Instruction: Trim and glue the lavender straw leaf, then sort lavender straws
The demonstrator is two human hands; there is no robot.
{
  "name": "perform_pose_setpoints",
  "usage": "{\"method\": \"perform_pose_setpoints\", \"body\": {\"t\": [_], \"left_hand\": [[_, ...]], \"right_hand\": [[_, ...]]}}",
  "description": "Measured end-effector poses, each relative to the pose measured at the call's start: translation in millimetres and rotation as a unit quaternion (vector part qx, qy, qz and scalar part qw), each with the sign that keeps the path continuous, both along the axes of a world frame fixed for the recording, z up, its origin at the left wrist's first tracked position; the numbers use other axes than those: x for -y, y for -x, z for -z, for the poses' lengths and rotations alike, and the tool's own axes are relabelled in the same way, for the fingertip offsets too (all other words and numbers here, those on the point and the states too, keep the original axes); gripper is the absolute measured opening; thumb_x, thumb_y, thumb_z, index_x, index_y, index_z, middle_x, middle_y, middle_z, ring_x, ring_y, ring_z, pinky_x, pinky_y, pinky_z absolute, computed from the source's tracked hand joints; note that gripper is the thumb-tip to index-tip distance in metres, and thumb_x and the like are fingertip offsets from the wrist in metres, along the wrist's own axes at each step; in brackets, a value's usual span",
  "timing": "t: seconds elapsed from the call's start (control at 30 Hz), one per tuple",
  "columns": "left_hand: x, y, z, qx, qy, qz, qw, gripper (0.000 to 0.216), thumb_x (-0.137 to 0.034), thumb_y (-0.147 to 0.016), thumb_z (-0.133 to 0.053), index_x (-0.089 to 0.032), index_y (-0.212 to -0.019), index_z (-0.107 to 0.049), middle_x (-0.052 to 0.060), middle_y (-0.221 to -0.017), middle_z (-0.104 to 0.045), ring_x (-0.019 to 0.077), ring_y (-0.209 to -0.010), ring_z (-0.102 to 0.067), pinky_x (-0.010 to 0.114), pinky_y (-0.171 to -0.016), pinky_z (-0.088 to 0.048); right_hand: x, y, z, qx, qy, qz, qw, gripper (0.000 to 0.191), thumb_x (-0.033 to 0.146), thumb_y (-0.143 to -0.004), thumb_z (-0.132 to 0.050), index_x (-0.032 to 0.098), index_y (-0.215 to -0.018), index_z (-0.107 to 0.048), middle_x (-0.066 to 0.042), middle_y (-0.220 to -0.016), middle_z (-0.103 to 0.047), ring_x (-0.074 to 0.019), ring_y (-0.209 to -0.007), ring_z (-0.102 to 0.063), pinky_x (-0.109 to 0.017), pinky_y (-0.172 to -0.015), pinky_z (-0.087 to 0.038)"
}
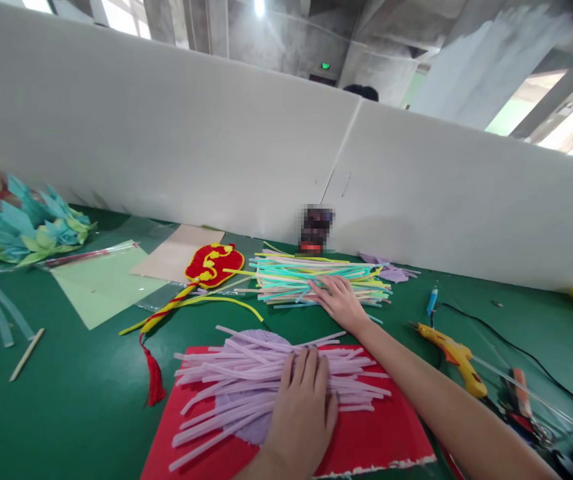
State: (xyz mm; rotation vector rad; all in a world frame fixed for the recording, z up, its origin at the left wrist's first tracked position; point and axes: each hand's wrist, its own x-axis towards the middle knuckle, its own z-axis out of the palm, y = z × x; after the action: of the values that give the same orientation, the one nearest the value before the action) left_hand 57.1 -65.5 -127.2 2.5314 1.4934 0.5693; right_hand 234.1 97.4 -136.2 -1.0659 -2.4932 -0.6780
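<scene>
My left hand (300,407) lies flat with its fingers stretched over loose lilac pipe cleaners (236,367). These are spread across a round lilac piece (254,433) on a red board (381,437). Farther back, my right hand (339,303) rests its outstretched fingers on a pile of multicoloured pipe cleaners (286,280), mostly turquoise, yellow and pale pink. Whether any stem sits between those fingertips is hidden. Left of that pile is a red fan-shaped ornament (226,261) with yellow trim, a twisted handle and a red tassel (155,380).
A yellow glue gun (454,357), a blue piece (432,301) on a black cord and orange-handled pliers (521,393) lie right. Turquoise paper foliage (21,223), green paper (101,283) and a small stick (26,355) lie left. A white partition (166,133) closes off the back.
</scene>
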Motion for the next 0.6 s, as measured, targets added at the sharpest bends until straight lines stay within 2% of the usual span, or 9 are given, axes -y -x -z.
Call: {"method": "perform_pose_setpoints", "body": {"t": [0.17, 0.47, 0.6], "left_hand": [[-0.3, 0.0, -0.2, 0.002, 0.0, 0.003, 1.0, 0.046, -0.037, -0.089, -0.037, -0.015, -0.127, -0.05, 0.009, -0.133, -0.052, 0.0258, -0.122, -0.046, 0.046, -0.103, -0.035], [-0.3, 0.9, -1.7, 0.005, 0.004, 0.006, 1.0, 0.046, -0.037, -0.09, -0.037, -0.016, -0.128, -0.05, 0.008, -0.133, -0.051, 0.0253, -0.122, -0.045, 0.045, -0.103, -0.034], [-0.1, 0.8, -1.6, 0.002, 0.006, 0.003, 1.0, 0.045, -0.036, -0.09, -0.036, -0.016, -0.128, -0.05, 0.009, -0.134, -0.051, 0.0252, -0.123, -0.045, 0.045, -0.104, -0.033]], "right_hand": [[5.6, 2.1, -0.6, -0.015, -0.005, -0.007, 1.0, 0.043, 0.038, -0.087, -0.051, 0.021, -0.127, -0.051, -0.01, -0.119, -0.058, -0.0226, -0.109, -0.047, -0.04, -0.097, -0.034], [6.7, 5.1, 1.9, -0.018, 0.035, 0.019, 0.999, 0.035, 0.029, -0.092, -0.044, 0.023, -0.125, -0.053, -0.008, -0.117, -0.061, -0.0198, -0.106, -0.05, -0.037, -0.096, -0.034], [1.6, 4.3, -5.0, -0.042, 0.068, 0.004, 0.997, 0.033, 0.031, -0.092, -0.044, 0.022, -0.121, -0.055, -0.008, -0.111, -0.063, -0.0188, -0.102, -0.052, -0.035, -0.092, -0.036]]}}
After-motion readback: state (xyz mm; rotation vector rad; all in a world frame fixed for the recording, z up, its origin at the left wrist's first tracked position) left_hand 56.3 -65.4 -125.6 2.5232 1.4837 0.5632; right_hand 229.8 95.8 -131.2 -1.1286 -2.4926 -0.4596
